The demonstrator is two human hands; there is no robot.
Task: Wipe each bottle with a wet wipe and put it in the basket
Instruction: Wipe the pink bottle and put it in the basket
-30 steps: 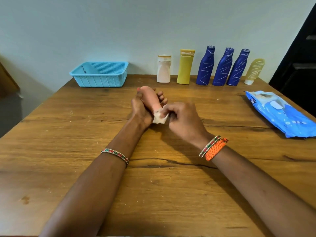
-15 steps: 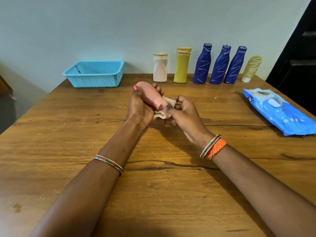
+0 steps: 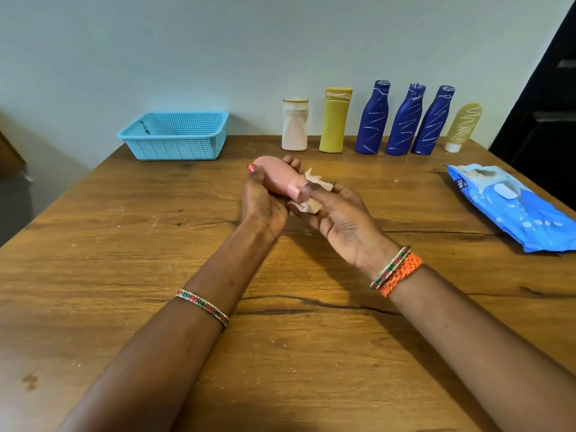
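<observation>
**A:** Head view: what are the hands doing?

**B:** The left hand [image 3: 265, 204] is curled round a pink bottle [image 3: 277, 177], held tilted above the worktop [image 3: 124, 275], in front of the basket [image 3: 176, 135] and to its right. The right hand [image 3: 339, 219] pinches a crumpled wet wipe [image 3: 308, 194] against the bottle's near end.

**A:** What has just changed?

**B:** A second ago the right hand was knuckles-up, fingers bunched over the wipe. Now it has rolled palm-up, and the wipe wraps the underside of the bottle's end. The bottle sits a little higher.

**A:** Meaning?

**B:** Probably the wipe is being worked round the bottle, so this one is nearly clean but not yet in the basket, whose visible part holds nothing.

**A:** What else is there?

**B:** Right of the basket, along the wall, stand six bottles: a white bottle [image 3: 294, 126], a yellow bottle [image 3: 335, 121], three blue bottles [image 3: 405, 120] and a pale yellow tube [image 3: 463, 126]. The wipes pack [image 3: 511, 207] lies far to the right.
</observation>
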